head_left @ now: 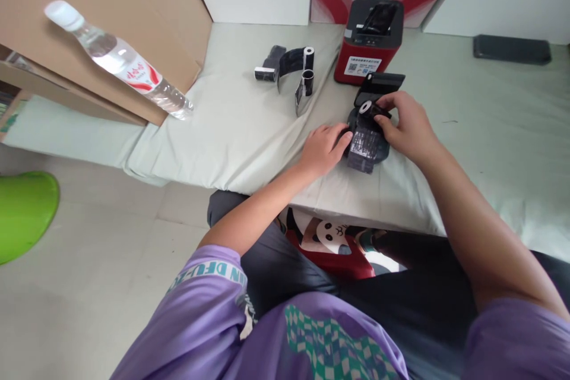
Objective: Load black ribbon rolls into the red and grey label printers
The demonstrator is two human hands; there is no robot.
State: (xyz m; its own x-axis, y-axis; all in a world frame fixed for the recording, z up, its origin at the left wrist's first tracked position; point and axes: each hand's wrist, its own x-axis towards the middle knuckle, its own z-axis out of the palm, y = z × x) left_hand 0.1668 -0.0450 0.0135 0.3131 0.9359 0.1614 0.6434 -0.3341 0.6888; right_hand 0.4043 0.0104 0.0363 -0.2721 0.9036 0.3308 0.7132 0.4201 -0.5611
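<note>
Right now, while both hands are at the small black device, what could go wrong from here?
The black roll could slip, as the right hand seems to hold it only near one end. The raised lid is close behind and might be knocked by that hand. The dark strip lies over the black device near the left hand, so it could get creased.

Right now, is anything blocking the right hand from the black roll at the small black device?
Nothing visible is: the fingers of the right hand touch the black roll. The raised lid stands beyond it, not between.
</note>
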